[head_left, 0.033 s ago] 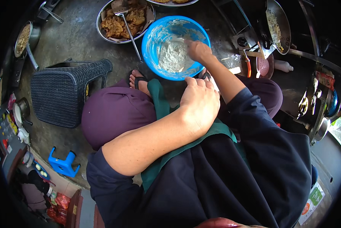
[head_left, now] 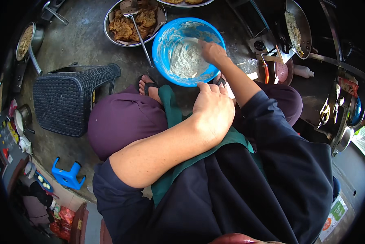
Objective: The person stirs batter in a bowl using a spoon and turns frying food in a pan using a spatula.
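Observation:
A blue plastic bowl [head_left: 156, 57] stands on the floor between my feet, its inner wall smeared with pale batter. White floury mix [head_left: 184, 60] lies in its bottom. My right hand [head_left: 214, 53] reaches over the bowl's right side, closed and slightly blurred. A pale, smeared shape runs left from its fingers into the mix; its kind is unclear. In front of my lap, my left hand [head_left: 215, 103] shows its back, just short of the bowl's near rim. Its fingers point toward the bowl and bend down, their tips mostly hidden.
A metal bowl [head_left: 106, 29] of fried pieces, with a slotted turner [head_left: 129, 8] across it, stands beyond. A black woven-pattern stool [head_left: 60, 101] lies at left, near a small blue stool [head_left: 68, 175]. At right are a frying pan [head_left: 306, 28], a pink strainer [head_left: 281, 72] and a white bottle [head_left: 303, 71].
Inside the bowl, my right hand and the pale shape have shifted very slightly. Nothing else has visibly changed.

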`<act>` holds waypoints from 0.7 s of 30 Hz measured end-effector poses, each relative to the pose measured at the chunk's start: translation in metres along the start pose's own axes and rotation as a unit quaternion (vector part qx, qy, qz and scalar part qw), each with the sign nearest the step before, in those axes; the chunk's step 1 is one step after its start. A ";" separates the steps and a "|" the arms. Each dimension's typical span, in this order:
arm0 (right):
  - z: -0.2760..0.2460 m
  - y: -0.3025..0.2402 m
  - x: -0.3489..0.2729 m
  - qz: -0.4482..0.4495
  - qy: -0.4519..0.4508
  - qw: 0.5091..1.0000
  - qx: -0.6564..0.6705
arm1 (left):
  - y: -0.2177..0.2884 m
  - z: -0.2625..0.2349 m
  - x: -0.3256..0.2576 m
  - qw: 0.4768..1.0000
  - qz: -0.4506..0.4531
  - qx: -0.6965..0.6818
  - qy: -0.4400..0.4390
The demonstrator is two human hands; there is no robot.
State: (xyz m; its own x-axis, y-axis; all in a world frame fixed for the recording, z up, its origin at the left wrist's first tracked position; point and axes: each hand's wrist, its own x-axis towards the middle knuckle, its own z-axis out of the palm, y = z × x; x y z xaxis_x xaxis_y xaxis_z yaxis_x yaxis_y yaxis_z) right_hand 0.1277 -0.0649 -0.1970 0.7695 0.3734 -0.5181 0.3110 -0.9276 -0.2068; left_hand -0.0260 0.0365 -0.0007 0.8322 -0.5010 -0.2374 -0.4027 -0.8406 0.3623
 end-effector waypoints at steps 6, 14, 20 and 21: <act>0.027 -0.028 -0.018 0.014 -0.088 0.996 -0.003 | -0.004 -0.004 0.001 0.996 -0.014 0.058 -0.073; 0.005 -0.016 -0.005 -0.008 -0.031 0.999 0.025 | 0.000 -0.008 0.000 0.996 -0.010 0.027 -0.079; 0.032 -0.016 0.011 -0.014 -0.029 0.999 0.038 | 0.002 -0.006 0.009 0.997 -0.005 0.037 -0.068; 0.034 -0.033 -0.004 -0.031 -0.073 0.997 0.009 | -0.001 -0.005 0.004 0.997 -0.007 0.045 -0.065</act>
State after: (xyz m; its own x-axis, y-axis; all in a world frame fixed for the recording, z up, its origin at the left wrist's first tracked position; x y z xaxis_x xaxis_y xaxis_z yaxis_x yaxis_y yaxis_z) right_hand 0.0956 -0.0360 -0.2167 0.6601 0.4266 -0.6183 0.3441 -0.9034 -0.2560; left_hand -0.0207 0.0363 0.0024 0.7842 -0.5060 -0.3592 -0.4280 -0.8602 0.2773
